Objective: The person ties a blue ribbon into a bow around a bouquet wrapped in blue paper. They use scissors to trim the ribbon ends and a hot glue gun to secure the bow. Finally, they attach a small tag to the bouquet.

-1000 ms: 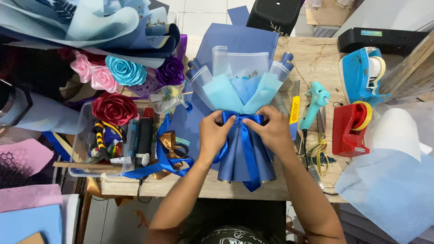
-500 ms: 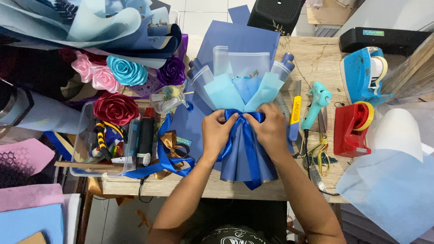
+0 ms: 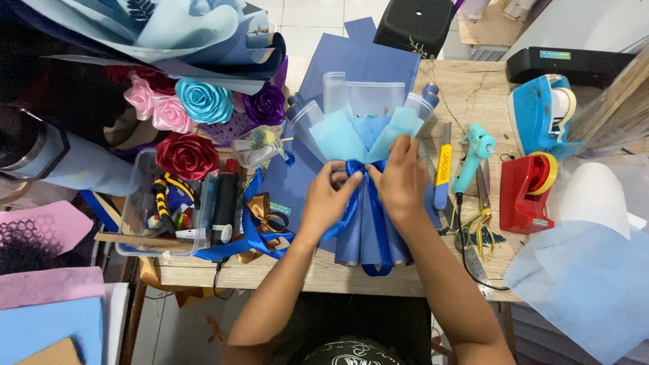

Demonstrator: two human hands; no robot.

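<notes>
At the near edge of the wooden table [image 3: 324, 277], toward its middle, lies a blue paper bouquet wrap [image 3: 365, 135], its gathered stem end pointing at the person and its fan of pale and dark blue sheets opening toward the far edge. A blue ribbon [image 3: 358, 172] circles the gathered neck, with tails running down past the near edge. The left hand [image 3: 328, 199] is closed, fingers pinching a ribbon loop at the knot; the right hand [image 3: 402, 179] presses over the neck just beside it, fingers curled on the ribbon and paper. Right of the wrap lie a yellow utility knife [image 3: 442, 165] and a teal glue gun [image 3: 473, 152], then a red tape dispenser [image 3: 524, 192] and, farther back, a blue one [image 3: 541, 115]. Left, a clear plastic bin [image 3: 145, 203] holds tools; beyond it sit ribbon roses [image 3: 196, 122] in red, pink, blue and purple.
</notes>
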